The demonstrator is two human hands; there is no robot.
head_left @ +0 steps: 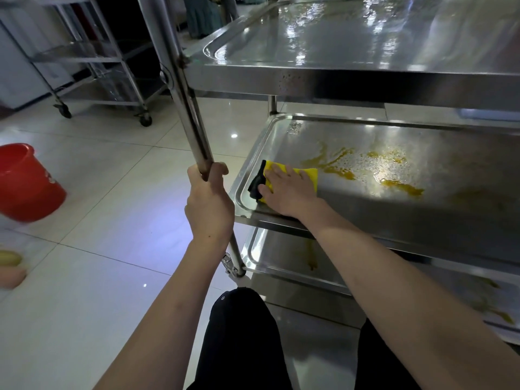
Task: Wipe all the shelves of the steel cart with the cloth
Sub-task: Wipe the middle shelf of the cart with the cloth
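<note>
With our left hand point(209, 204) gripping the post point(185, 88) and our right hand point(289, 190) pressing flat on the cloth point(309, 173) at the shelf point(351, 209) corner, a careless stroke may smear the spill point(365, 170) beyond our fingers.

A cloth point(305, 174) is pressed onto the middle shelf point(422, 209) near its left end; spills point(374, 170) lie right of it. A bucket point(26, 182) is set on the floor, far left, possibly blurred.

Commercial kitchen or canteen back room: steel carts point(92, 57) on castors, tiled floor point(112, 192), red bucket point(25, 184)
</note>
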